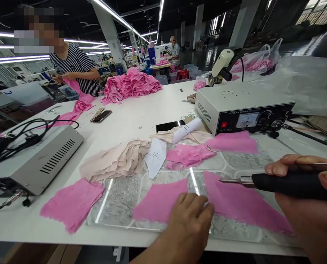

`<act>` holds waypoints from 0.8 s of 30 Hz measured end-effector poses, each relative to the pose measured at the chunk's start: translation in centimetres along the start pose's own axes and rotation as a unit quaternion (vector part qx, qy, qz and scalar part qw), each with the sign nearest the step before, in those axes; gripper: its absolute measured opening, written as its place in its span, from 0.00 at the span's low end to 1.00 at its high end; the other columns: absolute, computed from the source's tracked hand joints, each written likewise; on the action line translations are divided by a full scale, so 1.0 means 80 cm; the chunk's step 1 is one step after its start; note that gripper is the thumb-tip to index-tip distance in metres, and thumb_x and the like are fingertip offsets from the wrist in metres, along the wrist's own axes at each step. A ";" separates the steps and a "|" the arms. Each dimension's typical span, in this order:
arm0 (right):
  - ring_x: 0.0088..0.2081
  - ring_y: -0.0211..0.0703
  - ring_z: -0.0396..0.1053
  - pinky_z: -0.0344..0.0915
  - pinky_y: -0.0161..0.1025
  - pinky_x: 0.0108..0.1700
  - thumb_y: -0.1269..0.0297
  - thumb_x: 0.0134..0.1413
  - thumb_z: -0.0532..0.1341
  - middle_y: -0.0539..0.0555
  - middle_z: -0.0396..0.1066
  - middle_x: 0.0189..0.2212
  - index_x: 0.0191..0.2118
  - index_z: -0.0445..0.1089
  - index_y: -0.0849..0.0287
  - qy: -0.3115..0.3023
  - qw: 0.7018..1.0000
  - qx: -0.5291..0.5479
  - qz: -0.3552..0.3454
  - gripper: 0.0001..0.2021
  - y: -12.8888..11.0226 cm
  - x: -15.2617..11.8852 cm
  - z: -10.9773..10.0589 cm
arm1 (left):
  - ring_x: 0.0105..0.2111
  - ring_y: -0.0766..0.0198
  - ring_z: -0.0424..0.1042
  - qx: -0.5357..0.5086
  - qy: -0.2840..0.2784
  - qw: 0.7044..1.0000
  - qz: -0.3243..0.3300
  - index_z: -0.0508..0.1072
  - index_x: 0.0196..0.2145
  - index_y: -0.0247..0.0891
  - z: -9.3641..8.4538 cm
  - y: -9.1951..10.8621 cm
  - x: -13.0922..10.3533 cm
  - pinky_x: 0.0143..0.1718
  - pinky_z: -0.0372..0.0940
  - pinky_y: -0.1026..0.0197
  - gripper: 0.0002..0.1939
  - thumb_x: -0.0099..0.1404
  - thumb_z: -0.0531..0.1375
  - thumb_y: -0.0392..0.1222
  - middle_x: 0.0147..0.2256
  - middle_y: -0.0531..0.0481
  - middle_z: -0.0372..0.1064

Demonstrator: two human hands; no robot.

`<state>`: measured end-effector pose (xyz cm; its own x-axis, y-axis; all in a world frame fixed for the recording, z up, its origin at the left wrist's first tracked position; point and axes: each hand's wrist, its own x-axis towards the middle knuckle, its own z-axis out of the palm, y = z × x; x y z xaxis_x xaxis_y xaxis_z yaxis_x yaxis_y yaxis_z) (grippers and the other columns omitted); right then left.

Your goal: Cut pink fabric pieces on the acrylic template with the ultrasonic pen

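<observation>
My right hand [303,190] is wrapped round a black handheld tool [287,186], whose metal tip points left over a large pink fabric piece [243,205]. My left hand [189,220] has its fingers curled together at the right edge of another pink piece [160,201]; what its fingertips hold, if anything, is hidden. Both pieces lie on a clear, glossy mat [122,205]. Behind them are a white paper pattern [155,157], a lacy pink piece [189,154] and beige fabric layers [116,161]. A pink stack [71,203] lies at the left.
A grey control box [243,102] with a dial stands at the back right, cabled. Another grey box [39,157] is at the left. Phones [102,116] and a pink fabric heap [131,86] lie farther back. A person in stripes [79,69] handles pink fabric.
</observation>
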<state>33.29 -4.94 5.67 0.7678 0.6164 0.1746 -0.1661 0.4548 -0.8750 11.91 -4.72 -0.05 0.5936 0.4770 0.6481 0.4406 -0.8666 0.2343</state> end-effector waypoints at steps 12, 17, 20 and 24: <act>0.27 0.42 0.66 0.70 0.42 0.30 0.66 0.34 0.65 0.52 0.67 0.28 0.27 0.73 0.56 -0.088 0.992 0.068 0.052 0.07 0.025 0.031 0.009 | 0.42 0.54 0.72 0.109 -0.025 0.994 -0.016 0.72 0.43 0.33 0.038 0.001 0.033 0.42 0.69 0.50 0.10 0.66 0.55 0.32 0.46 0.40 0.73; 0.26 0.42 0.67 0.72 0.40 0.30 0.64 0.35 0.68 0.50 0.66 0.27 0.27 0.73 0.54 -0.087 0.991 0.081 0.059 0.07 0.035 0.028 0.013 | 0.44 0.54 0.74 0.118 0.010 0.993 0.023 0.73 0.44 0.31 0.045 -0.004 0.026 0.43 0.70 0.52 0.11 0.66 0.54 0.32 0.45 0.39 0.75; 0.27 0.43 0.68 0.73 0.41 0.30 0.62 0.36 0.68 0.51 0.66 0.27 0.28 0.72 0.55 -0.077 0.991 0.083 0.074 0.09 0.042 0.025 0.009 | 0.44 0.54 0.74 0.110 0.028 0.993 0.024 0.75 0.42 0.31 0.049 -0.006 0.025 0.43 0.71 0.53 0.11 0.66 0.54 0.32 0.44 0.40 0.76; 0.29 0.43 0.67 0.74 0.42 0.32 0.62 0.38 0.69 0.52 0.66 0.32 0.31 0.72 0.54 -0.066 0.991 0.092 0.077 0.10 0.051 0.023 0.005 | 0.45 0.54 0.75 0.108 0.033 0.993 0.019 0.76 0.41 0.31 0.054 -0.009 0.021 0.44 0.71 0.53 0.11 0.65 0.54 0.32 0.44 0.41 0.76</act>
<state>33.82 -1.70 2.60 0.6387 0.7609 0.1146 -0.3939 0.4513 -0.8007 15.53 -2.63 -2.25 0.5694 0.4280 0.7018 0.5575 -0.8285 0.0530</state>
